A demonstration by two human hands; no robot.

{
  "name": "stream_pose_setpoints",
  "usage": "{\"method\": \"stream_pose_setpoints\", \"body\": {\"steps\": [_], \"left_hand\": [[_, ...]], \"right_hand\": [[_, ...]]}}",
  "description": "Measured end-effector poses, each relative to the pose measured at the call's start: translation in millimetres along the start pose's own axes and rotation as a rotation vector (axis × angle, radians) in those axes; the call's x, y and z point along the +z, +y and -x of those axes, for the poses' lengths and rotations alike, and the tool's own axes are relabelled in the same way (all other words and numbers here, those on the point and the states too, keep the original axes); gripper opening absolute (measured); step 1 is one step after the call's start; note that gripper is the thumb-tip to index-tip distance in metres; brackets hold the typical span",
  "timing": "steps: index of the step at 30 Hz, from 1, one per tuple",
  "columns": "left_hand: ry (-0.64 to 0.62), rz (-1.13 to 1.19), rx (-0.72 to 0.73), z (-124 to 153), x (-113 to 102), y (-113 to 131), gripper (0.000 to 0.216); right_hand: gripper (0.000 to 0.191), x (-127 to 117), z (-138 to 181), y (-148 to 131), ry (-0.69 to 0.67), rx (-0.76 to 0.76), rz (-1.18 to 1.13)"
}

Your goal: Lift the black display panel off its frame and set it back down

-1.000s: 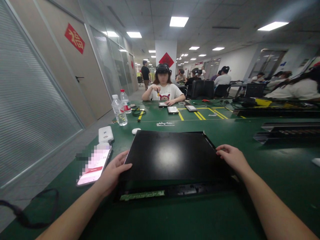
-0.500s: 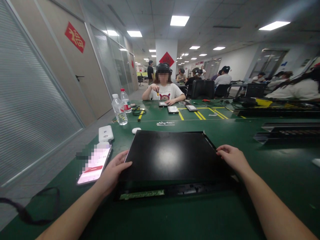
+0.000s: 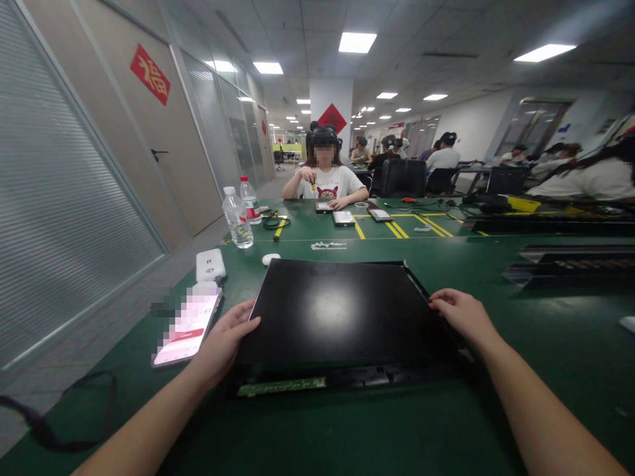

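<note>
A flat black screen panel (image 3: 322, 317) lies slightly askew over a black frame (image 3: 381, 375), its near edge raised above the frame. A green circuit board strip (image 3: 282, 386) shows in the frame's near side. My left hand (image 3: 231, 337) grips the panel's left edge, thumb on top and fingers partly hidden beneath. At the right edge, my right hand (image 3: 459, 317) is closed in a pinch on the panel's side, close to the frame's rim; its fingertips are partly hidden.
Left of the panel are a lit phone (image 3: 188, 330), a white power bank (image 3: 210, 265), a white earbud case (image 3: 271, 259) and water bottles (image 3: 238, 218). Across the green table, a co-worker (image 3: 325, 178) holds a screwdriver over hard drives (image 3: 344, 218). Long black strips (image 3: 570, 264) lie at right.
The panel's near edge has sunk very slightly toward the frame. Both my hands keep their hold in nearly the same place.
</note>
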State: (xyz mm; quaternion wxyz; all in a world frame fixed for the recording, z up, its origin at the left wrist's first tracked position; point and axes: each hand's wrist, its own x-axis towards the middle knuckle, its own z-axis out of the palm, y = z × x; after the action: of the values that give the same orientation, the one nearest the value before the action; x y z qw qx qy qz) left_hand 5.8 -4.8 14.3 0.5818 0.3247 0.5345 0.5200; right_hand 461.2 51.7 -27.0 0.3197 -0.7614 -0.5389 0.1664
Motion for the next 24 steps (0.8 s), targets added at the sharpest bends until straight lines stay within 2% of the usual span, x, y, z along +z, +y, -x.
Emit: {"method": "stream_pose_setpoints", "body": {"steps": [9,24], "left_hand": [[-0.026,0.011,-0.011,1,-1,1,0.077],[-0.104,0.017,-0.005,-10,-16,-9,0.082]], "right_hand": [[0.018,-1,1,-2,0.011,-0.011,0.003],[0.018,-1,0,-1,-0.003,0.018,-0.037]]}}
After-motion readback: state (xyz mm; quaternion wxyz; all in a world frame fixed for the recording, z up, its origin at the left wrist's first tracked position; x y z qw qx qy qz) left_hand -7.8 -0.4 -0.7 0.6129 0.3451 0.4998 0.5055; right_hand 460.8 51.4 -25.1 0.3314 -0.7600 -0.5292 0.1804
